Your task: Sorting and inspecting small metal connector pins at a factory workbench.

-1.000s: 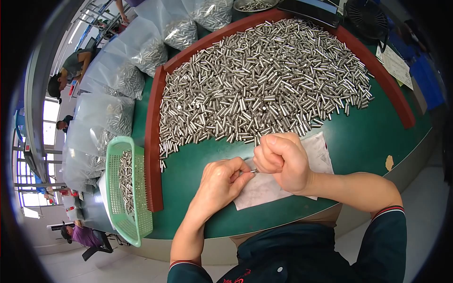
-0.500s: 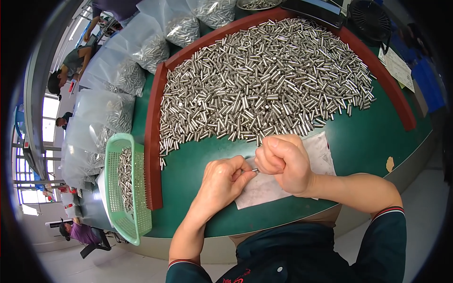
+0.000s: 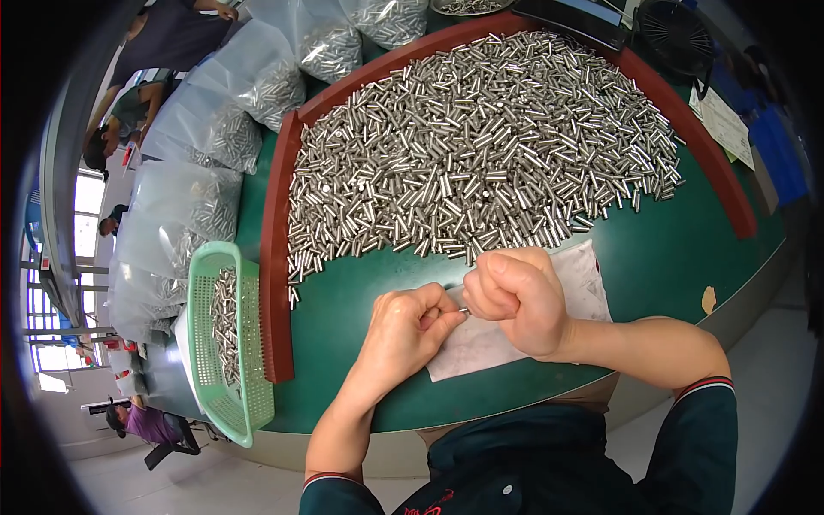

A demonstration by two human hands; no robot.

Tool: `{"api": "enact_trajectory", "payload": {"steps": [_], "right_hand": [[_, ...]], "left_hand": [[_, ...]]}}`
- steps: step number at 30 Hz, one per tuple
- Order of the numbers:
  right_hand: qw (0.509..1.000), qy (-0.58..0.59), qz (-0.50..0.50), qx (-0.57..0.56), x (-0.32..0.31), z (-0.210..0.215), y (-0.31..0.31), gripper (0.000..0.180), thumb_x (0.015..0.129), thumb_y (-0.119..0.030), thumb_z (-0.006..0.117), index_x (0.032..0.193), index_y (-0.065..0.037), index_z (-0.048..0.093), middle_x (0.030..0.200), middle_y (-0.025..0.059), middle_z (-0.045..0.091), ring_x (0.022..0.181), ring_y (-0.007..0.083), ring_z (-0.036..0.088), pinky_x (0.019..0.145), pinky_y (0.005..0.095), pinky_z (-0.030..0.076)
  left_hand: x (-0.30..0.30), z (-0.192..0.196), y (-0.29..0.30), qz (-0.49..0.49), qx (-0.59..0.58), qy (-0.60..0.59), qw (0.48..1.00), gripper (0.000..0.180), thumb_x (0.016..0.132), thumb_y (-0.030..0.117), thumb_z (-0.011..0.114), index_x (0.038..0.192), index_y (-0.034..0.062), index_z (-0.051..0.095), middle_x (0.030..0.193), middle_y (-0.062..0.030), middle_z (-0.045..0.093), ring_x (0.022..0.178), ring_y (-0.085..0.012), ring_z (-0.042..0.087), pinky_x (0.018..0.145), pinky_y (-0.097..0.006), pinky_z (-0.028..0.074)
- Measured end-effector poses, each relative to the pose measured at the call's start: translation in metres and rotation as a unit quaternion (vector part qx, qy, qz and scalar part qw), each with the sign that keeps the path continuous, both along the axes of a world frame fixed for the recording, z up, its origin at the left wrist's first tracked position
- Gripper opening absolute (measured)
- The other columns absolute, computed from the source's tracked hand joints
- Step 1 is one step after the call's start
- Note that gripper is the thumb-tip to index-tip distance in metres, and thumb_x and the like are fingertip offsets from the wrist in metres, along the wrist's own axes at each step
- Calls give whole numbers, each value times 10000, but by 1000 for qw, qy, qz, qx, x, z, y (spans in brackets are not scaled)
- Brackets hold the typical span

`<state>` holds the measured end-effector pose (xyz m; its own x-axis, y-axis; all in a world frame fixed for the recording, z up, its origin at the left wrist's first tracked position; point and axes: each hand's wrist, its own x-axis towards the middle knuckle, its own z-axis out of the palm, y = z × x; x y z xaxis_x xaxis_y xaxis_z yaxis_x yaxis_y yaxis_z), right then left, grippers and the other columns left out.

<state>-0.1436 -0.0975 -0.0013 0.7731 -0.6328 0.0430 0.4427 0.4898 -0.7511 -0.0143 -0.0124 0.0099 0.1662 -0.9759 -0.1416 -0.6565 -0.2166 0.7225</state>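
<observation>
Between the thumb and fingers of my left hand (image 3: 412, 330) is a small metal pin (image 3: 464, 311), its end poking out toward the right. My right hand (image 3: 522, 300) is closed in a fist right beside that end; whatever its fingers hold, if anything, is hidden. Both hands are over a pale stained cloth (image 3: 481, 350) on the green tabletop (image 3: 360, 300). Just beyond them spreads a large heap of short, shiny metal pins (image 3: 481, 146).
A dark red rail (image 3: 279, 257) borders the heap. Left of it stands a green plastic basket (image 3: 257, 386) partly filled with pins. Clear bags of pins (image 3: 215, 202) line the far left. A black fan (image 3: 674, 39) and papers (image 3: 723, 127) sit at the far right. Several people are in the background.
My hands keep nearly the same pose around the pin. At the upper left, a person in dark clothing has come further into view.
</observation>
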Motion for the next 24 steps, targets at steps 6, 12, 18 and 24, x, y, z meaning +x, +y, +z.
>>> {"api": "enact_trajectory", "payload": {"steps": [6, 12, 18, 24], "right_hand": [[1000, -2, -3, -9, 0, -1, 2, 379, 837, -171, 353, 479, -92, 260, 443, -17, 241, 421, 88, 215, 421, 247, 198], [999, 12, -14, -43, 0, -3, 7, 378, 833, -170, 360, 478, -90, 255, 450, -17, 240, 429, 85, 213, 419, 247, 196], [990, 25, -37, -136, 6, -2, 13, 369, 827, -143, 362, 484, -77, 246, 459, -16, 248, 439, 77, 212, 425, 240, 193], [994, 30, -55, -84, 3, 0, 10, 344, 828, -118, 351, 497, -80, 265, 465, -21, 257, 438, 77, 216, 423, 237, 190]], "left_hand": [[0, -1, 0, 9, 8, 1, 1000, 131, 676, 55, 658, 635, 4, 546, 415, -53, 368, 363, -153, 329, 392, -295, 309], [0, -1, -2, 10, 11, 11, 1000, 140, 678, 60, 658, 626, 2, 542, 415, -60, 374, 362, -157, 334, 394, -292, 315], [2, -4, -1, 10, -1, 0, 1000, 168, 669, 75, 658, 608, -2, 521, 421, -86, 384, 367, -208, 376, 406, -318, 339], [-3, 3, -4, 6, -4, -14, 1000, 137, 679, 70, 637, 631, -5, 533, 432, -96, 386, 376, -211, 392, 420, -324, 346]]}}
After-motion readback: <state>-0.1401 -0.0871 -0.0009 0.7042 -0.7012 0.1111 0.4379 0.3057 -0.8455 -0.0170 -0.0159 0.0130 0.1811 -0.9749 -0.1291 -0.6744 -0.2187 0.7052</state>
